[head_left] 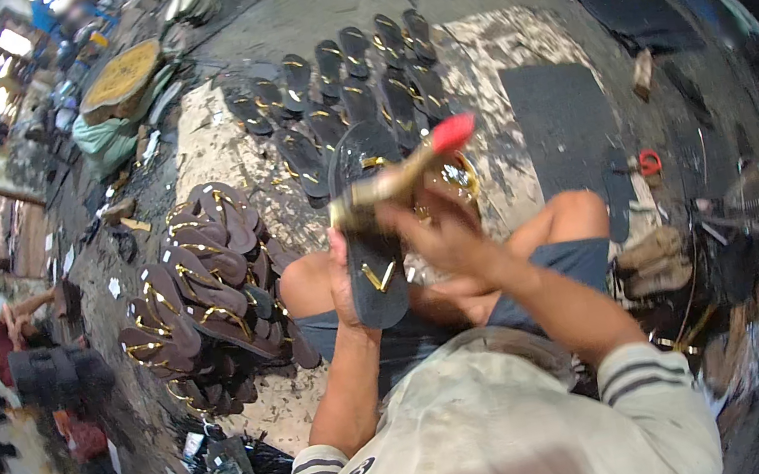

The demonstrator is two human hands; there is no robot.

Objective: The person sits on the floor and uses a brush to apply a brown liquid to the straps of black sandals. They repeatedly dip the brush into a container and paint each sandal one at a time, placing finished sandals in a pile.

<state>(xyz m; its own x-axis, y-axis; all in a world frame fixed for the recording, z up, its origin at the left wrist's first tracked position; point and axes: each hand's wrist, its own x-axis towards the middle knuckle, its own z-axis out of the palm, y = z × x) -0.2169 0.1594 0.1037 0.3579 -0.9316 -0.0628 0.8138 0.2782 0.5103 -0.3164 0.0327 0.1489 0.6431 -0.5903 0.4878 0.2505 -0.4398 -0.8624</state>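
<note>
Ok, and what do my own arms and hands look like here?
Your left hand and right hand are ungloved, though the right one is blurred. Both forearms are bare. Your shirt's short off-white sleeves have dark stripes near the hems.

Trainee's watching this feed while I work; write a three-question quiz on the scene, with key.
1. What does the person's left hand hold?
2. True or false: the heap of brown sandals lies on the person's left.
3. The right hand holds a brush. Its handle end is: a) blue b) red c) green

Key: 1. A dark sandal sole. 2. True. 3. b
</note>
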